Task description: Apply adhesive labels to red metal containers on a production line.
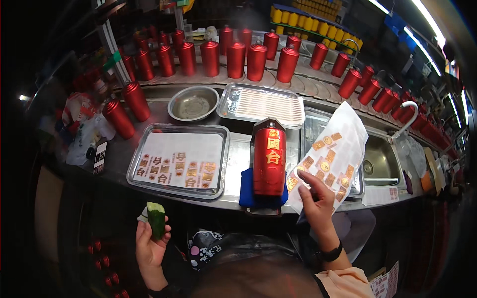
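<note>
My left hand (151, 246) is closed round a piece of dark green cucumber (157, 223) with a pale cut or bitten end; something white shows beside it. My right hand (319, 203) is over a white decal sheet (343, 134) with gold and red prints, its thumb and index finger apart; the other fingers are partly hidden. Left of that hand, a shiny red bottle (269, 171) with gold characters lies tilted in a dark holder, its lower end by a blue cloth (247, 191).
A tray (222, 171) with another decal sheet lies at left. Behind stand a metal bowl (194, 105) and a tray of pale sticks (271, 106). Red bottles (257, 62) line the conveyor at the back. A sink (380, 164) with a curved tap (407, 106) is at right.
</note>
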`<state>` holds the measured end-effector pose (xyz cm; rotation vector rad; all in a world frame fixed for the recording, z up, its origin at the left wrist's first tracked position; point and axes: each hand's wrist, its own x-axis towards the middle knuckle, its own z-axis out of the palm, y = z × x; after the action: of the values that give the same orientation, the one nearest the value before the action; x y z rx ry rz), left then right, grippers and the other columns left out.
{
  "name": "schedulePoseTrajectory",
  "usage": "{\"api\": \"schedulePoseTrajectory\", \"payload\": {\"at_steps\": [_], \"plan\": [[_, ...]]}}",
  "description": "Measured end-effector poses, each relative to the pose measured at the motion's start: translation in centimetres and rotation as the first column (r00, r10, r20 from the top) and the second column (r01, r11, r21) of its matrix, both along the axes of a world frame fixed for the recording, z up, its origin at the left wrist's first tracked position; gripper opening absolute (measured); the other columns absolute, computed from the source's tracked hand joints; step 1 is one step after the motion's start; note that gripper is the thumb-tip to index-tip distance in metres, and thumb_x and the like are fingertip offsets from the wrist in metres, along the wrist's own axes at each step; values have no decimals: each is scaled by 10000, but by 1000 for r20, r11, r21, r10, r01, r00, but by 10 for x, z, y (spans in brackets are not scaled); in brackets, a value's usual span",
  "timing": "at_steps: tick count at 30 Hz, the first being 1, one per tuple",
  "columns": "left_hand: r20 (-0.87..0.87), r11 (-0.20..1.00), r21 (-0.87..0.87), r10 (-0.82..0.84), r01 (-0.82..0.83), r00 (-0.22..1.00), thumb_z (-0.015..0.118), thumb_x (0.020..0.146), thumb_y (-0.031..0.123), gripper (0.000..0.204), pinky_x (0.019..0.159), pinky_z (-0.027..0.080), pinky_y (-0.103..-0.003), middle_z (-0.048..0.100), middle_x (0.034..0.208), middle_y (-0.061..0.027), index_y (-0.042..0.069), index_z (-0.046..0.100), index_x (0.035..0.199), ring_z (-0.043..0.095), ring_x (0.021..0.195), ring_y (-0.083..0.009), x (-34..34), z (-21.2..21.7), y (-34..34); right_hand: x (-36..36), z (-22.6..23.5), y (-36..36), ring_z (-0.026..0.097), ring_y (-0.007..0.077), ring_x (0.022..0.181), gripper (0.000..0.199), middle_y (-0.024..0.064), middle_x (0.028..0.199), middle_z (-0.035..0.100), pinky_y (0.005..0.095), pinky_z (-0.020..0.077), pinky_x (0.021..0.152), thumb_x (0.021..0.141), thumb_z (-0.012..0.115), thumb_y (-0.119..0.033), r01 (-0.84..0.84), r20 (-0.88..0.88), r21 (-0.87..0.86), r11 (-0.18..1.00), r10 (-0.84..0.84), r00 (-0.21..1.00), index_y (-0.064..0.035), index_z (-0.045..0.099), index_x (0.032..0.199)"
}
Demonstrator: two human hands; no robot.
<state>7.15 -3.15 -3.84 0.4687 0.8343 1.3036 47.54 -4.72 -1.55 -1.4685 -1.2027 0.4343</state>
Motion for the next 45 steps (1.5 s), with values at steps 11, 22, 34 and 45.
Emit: {"api": "schedulePoseTrajectory", "payload": {"at_steps": [11, 22, 34, 45], "plan": [[-68, 999, 7, -47, 47, 997, 631, 917, 181, 568, 729, 561, -338, 578, 1173, -211, 54, 341, 1389, 658, 924, -275, 29, 8, 26, 3, -15, 54, 710, 284, 803, 414, 214, 1195, 643, 353, 542, 687, 825, 681, -76, -211, 447, 56, 976, 165, 879, -34, 616, 1232], [-29, 916, 20, -399, 400, 916, 666, 874, 193, 762, 721, 555, -383, 554, 1210, -253, 47, 206, 1462, 655, 911, -336, 99, 15, 119, 14, -21, 64, 660, 241, 646, 581, 184, 1155, 670, 307, 514, 590, 734, 799, -162, -252, 459, -5, 968, 226, 859, -44, 600, 1267], [112, 784, 46, -620, 619, 777, 671, 863, 142, 819, 775, 530, -392, 534, 1274, -263, 40, 144, 1481, 640, 994, -344, 143, 7, 175, 20, 19, 103, 617, 201, 597, 557, 119, 1132, 681, 301, 477, 521, 832, 723, -280, -443, 570, -290, 848, 525, 632, -112, 560, 1337], [68, 847, 89, -530, 524, 845, 672, 870, 157, 792, 749, 533, -387, 545, 1270, -246, 35, 171, 1471, 649, 959, -330, 124, 14, 132, 27, 5, 107, 660, 250, 615, 710, 223, 1267, 594, 325, 521, 561, 824, 734, -340, -332, 539, -164, 929, 366, 758, -84, 449, 1422]]}}
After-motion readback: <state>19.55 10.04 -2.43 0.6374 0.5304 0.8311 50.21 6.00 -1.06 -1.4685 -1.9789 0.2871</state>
